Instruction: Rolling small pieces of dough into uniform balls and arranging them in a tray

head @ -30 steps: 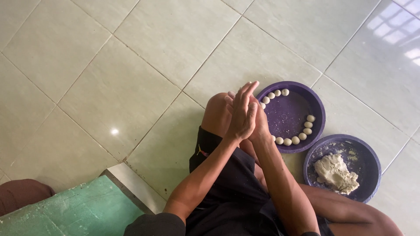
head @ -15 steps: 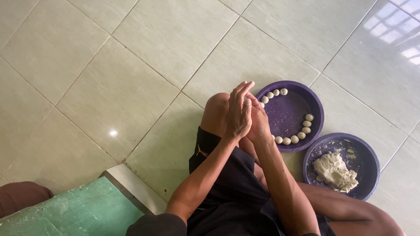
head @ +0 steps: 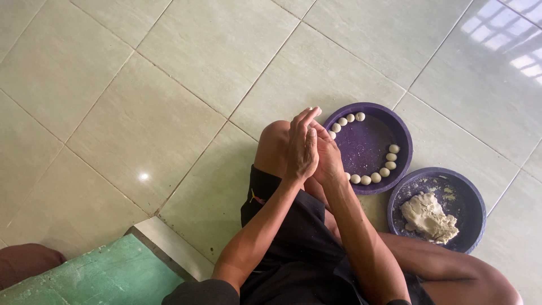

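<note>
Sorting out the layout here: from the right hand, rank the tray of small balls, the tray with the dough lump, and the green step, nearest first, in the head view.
From the right hand:
1. Tray of small balls, just beside it.
2. Tray with dough lump, lower right.
3. Green step, far lower left.

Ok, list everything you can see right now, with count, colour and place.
dough balls: about ten visible, off-white, along the rim inside the far tray
far tray: one, purple, round, on the floor by the knee
near tray: one, purple, round, right of the legs
dough lump: one, off-white, in the near tray
floor: pale glossy tiles
step: one, green, bottom left
shorts: black
left hand, right hand: palms pressed together over the knee; contents hidden
</note>
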